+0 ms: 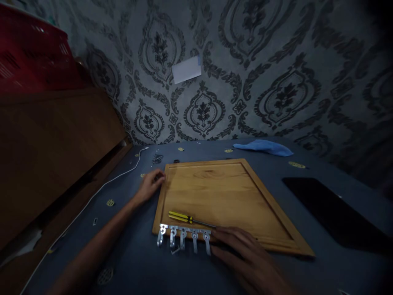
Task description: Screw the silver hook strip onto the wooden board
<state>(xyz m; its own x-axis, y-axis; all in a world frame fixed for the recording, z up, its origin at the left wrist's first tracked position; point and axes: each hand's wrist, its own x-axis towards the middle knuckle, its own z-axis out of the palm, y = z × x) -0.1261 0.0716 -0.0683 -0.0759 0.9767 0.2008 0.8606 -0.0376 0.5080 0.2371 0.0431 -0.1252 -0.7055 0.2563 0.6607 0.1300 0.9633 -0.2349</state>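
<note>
Blue cloth [132, 262] carries the board [215, 192], likely stiff and fairly heavy, best held by opposite rims; left hand [152, 184] at its left edge, grip unclear, right hand [245, 254] loosely spread at the near edge.

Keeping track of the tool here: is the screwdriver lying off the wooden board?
No, the yellow-and-black screwdriver lies on the wooden board, close to the row of metal hooks.

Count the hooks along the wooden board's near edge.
5 hooks, in a row from the near-left corner of the wooden board to the right hand, which may hide more.
</note>
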